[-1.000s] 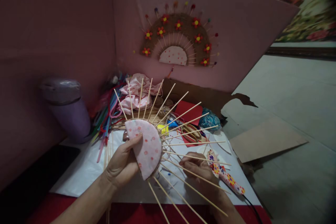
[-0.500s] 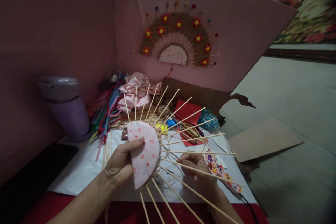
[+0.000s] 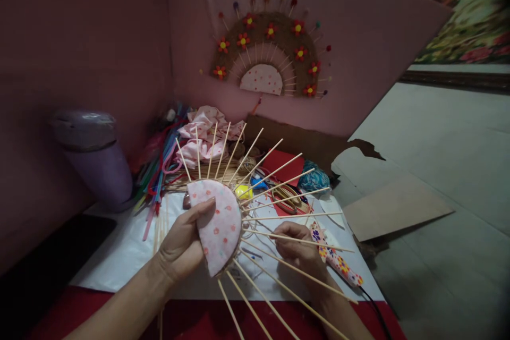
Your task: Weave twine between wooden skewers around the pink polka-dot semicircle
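Observation:
A half-round piece covered in pink dotted cloth [image 3: 221, 228] is tilted, its flat side to the left. Thin wooden sticks [image 3: 297, 217] fan out from its curved edge. My left hand [image 3: 185, 241] grips the flat side, thumb on top of the cloth and fingers hidden beneath. Behind the sticks on the right, my right hand [image 3: 297, 244] has its fingers bent and pinched together near a thin cord [image 3: 263, 224] that runs towards the curved edge. The sticks partly cover that hand, and its fingertips are hard to make out.
A flowered glue gun [image 3: 337, 263] with a black cable lies at the right. Behind are blue yarn [image 3: 314, 178], red sheets [image 3: 283, 166], crumpled cloth [image 3: 203, 130] and pipe cleaners [image 3: 159, 175]. A purple container [image 3: 99, 170] stands left. A flowered half-round decoration [image 3: 271, 29] hangs behind.
The half-round piece has turned slightly counter-clockwise in my left hand, and its sticks have shifted up and left. My right hand stays pinched in nearly the same place.

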### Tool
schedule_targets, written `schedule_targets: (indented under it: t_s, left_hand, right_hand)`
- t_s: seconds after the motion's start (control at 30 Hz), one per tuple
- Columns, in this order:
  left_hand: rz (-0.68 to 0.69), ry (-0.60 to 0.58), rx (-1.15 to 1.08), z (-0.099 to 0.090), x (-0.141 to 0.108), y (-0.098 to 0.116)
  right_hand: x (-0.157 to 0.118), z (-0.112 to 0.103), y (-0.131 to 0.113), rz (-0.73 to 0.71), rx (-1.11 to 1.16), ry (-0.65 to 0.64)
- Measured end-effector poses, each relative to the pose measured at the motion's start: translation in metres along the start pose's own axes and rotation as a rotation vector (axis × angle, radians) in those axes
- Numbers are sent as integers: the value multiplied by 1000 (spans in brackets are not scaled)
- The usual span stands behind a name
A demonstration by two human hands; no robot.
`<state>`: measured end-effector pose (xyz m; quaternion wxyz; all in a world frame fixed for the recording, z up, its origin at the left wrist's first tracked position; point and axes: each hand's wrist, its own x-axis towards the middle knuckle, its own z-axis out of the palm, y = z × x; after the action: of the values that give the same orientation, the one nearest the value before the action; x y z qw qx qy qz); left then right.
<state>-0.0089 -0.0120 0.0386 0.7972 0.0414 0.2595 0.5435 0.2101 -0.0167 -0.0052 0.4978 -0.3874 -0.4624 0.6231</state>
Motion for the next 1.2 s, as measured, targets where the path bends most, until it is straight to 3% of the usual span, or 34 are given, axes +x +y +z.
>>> schedule_targets:
  t_s: [0.47,0.63,0.73,1.03,1.2]
  left_hand:
    - [21,17,12,-2,3,-1]
    - [25,31,2,-2,4,-2]
    - [25,26,5,-1,4,-2]
    - [26,28,15,-2,4,-3]
    - [6,15,14,-2,4,-1]
  right_hand:
    - [-5,-1,-12,13,-81,-16]
    - [-9,-2,-11,-76,-220,57]
    - [-9,-2,-11,-107,-267,37]
    - [-16,5,-8,-43,-174,29]
    - [-19,5,-9,-77,-188,27]
